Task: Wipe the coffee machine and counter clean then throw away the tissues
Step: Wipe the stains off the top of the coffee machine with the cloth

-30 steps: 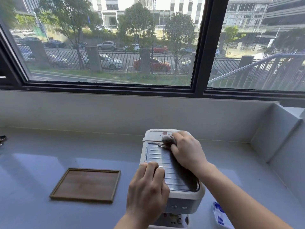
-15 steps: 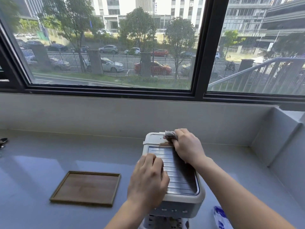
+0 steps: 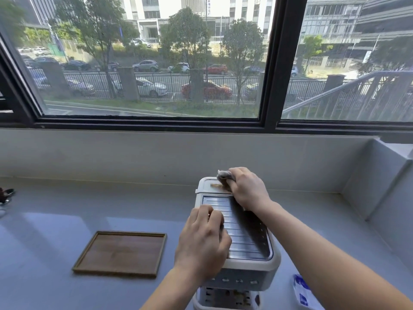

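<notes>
coffee machine [image 3: 243, 231]: lower front cut off by bottom edge, left top hidden under left hand [image 3: 202, 245] | tissue [image 3: 224, 175]: mostly buried in right hand [image 3: 247, 189] | blue-and-white packet [image 3: 302, 291]: print unreadable, partly behind right forearm | dark object [image 3: 5, 194] at left edge: cropped, unidentifiable

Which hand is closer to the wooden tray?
The left hand. It rests on the coffee machine, just right of the wooden tray. The right hand, holding the tissue, is farther back and right.
</notes>
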